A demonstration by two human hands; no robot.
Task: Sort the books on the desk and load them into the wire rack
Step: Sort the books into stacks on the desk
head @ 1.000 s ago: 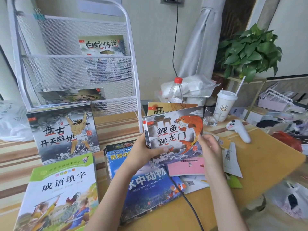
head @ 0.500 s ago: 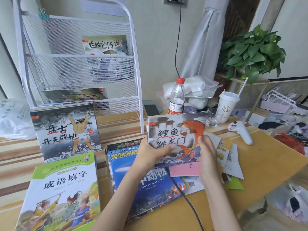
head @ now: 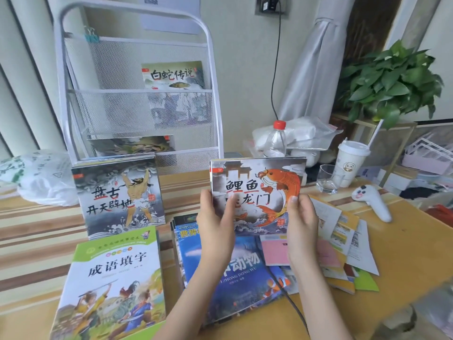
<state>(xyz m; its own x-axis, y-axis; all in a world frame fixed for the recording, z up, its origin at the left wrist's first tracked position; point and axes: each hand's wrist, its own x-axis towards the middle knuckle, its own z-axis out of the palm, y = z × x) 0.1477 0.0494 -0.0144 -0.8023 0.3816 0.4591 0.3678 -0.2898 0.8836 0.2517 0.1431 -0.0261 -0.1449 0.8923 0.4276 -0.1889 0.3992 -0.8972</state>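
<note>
Two hands, left hand (head: 215, 217) and right hand (head: 302, 217), have their fingers wrapped round the carp book (head: 259, 192). It has been tipped upright again, just right of the wire rack (head: 137, 94), ready for loading.

I had only one view, from the camera worn on the person's head. It looked forward and down across the tabletop (head: 404, 253), close over both forearms. The wire rack (head: 137, 99) stood straight ahead against the wall, and the wide lens bowed the edges of the scene.
</note>
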